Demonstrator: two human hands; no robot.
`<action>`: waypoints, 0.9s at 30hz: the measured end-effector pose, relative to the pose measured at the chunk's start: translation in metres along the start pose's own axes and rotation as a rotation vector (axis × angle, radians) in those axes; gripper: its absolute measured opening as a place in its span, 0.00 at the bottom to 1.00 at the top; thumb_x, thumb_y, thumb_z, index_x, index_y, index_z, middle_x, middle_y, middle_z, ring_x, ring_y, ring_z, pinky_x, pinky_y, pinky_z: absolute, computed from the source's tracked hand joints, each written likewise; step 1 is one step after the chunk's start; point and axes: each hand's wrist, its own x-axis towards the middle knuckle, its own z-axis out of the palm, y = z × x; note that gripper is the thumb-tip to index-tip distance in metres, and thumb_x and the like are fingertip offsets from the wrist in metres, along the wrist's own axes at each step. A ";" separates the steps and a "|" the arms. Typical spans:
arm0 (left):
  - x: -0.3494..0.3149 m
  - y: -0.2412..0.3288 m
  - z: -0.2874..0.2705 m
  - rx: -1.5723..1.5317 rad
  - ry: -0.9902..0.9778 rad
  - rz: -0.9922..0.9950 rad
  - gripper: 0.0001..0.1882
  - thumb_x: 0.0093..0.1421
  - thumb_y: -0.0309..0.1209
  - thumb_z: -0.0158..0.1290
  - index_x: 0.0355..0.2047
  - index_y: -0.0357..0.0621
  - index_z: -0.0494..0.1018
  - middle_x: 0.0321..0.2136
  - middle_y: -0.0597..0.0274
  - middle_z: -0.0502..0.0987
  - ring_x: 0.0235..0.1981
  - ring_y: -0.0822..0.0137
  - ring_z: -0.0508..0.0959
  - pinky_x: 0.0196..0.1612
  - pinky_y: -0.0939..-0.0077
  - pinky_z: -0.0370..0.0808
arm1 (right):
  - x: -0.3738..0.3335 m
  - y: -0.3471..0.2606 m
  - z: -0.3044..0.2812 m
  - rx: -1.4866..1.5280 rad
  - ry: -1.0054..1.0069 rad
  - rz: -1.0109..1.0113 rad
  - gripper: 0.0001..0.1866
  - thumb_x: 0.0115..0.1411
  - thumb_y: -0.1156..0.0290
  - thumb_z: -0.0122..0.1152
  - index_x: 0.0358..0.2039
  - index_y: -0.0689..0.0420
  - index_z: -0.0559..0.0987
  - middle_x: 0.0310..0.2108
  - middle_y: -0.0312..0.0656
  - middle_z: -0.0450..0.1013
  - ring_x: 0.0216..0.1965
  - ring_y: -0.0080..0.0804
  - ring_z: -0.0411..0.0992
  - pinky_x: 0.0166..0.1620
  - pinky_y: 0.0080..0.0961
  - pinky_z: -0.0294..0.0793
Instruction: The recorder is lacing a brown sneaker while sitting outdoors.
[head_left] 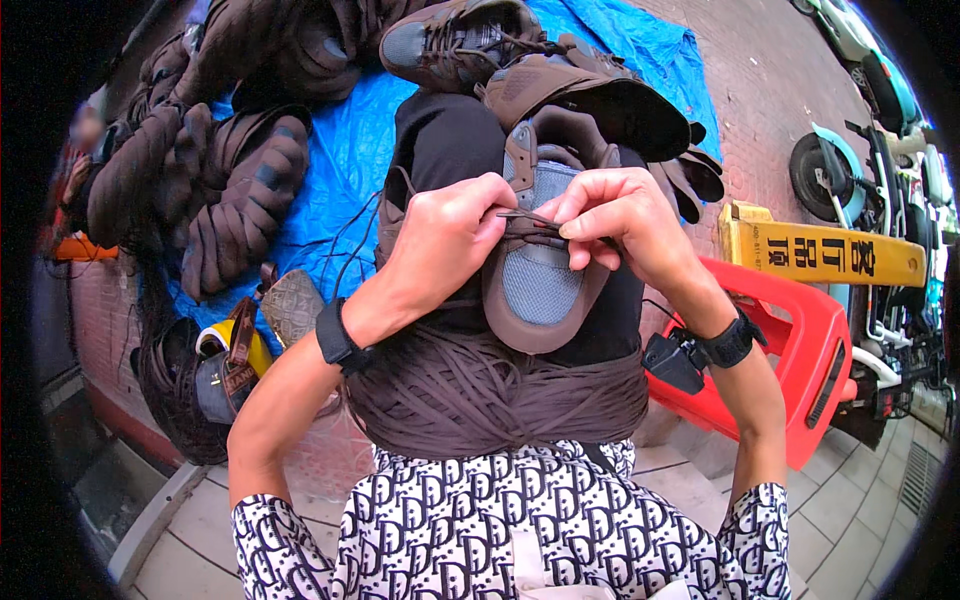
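A brown shoe with a blue-grey mesh toe rests on my lap, its toe pointing toward me. Over its front, my left hand is closed, pinching a dark brown shoelace near the lowest eyelets. The fingers of my right hand pinch the same lace from the other side, thumb and forefinger together. The lace's exact path between the fingertips is partly hidden. A thick bundle of brown shoelaces lies across my lap, just behind the toe.
Several more brown shoes are piled ahead on a blue tarp. Stacks of brown shoe parts stand at the left, near a bag. To the right are a red plastic stool, a long yellow box and parked scooters.
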 end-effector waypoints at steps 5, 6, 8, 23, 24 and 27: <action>-0.002 -0.002 0.003 0.258 0.034 0.246 0.09 0.42 0.18 0.51 0.27 0.38 0.69 0.21 0.57 0.72 0.24 0.60 0.75 0.26 0.70 0.71 | 0.002 0.003 0.000 0.111 -0.008 0.017 0.02 0.43 0.80 0.54 0.20 0.64 0.74 0.30 0.49 0.73 0.16 0.23 0.70 0.13 0.10 0.60; -0.002 -0.001 0.005 0.266 0.006 0.247 0.09 0.42 0.18 0.51 0.27 0.38 0.69 0.21 0.57 0.72 0.24 0.60 0.75 0.26 0.70 0.71 | 0.002 0.004 0.000 0.123 -0.012 0.005 0.02 0.43 0.80 0.54 0.20 0.64 0.74 0.30 0.49 0.73 0.16 0.23 0.70 0.13 0.10 0.60; 0.000 0.000 0.007 0.377 -0.026 0.375 0.12 0.40 0.18 0.51 0.29 0.36 0.68 0.21 0.57 0.71 0.22 0.61 0.73 0.25 0.68 0.70 | 0.003 0.006 -0.001 0.122 -0.004 0.011 0.02 0.43 0.80 0.53 0.20 0.64 0.74 0.30 0.49 0.73 0.15 0.23 0.70 0.13 0.10 0.60; 0.074 0.035 -0.009 0.763 -0.907 0.052 0.08 0.47 0.29 0.45 0.23 0.36 0.71 0.18 0.46 0.73 0.20 0.52 0.76 0.27 0.63 0.73 | -0.028 0.040 -0.032 -0.113 0.250 -0.212 0.14 0.43 0.80 0.55 0.34 0.62 0.77 0.23 0.35 0.71 0.20 0.15 0.65 0.23 0.12 0.65; 0.081 0.033 -0.011 0.625 -0.994 -0.114 0.09 0.48 0.30 0.46 0.23 0.36 0.71 0.17 0.47 0.73 0.19 0.54 0.76 0.26 0.65 0.73 | -0.024 0.046 -0.029 -0.213 0.250 -0.345 0.14 0.42 0.80 0.55 0.33 0.61 0.77 0.23 0.36 0.71 0.21 0.17 0.66 0.23 0.13 0.66; 0.090 0.031 -0.013 0.433 -1.078 -0.417 0.12 0.48 0.34 0.49 0.23 0.35 0.72 0.15 0.49 0.73 0.14 0.62 0.75 0.23 0.72 0.73 | -0.016 0.060 -0.024 -0.434 0.286 -0.620 0.14 0.39 0.78 0.60 0.31 0.60 0.77 0.22 0.39 0.70 0.24 0.25 0.70 0.25 0.19 0.69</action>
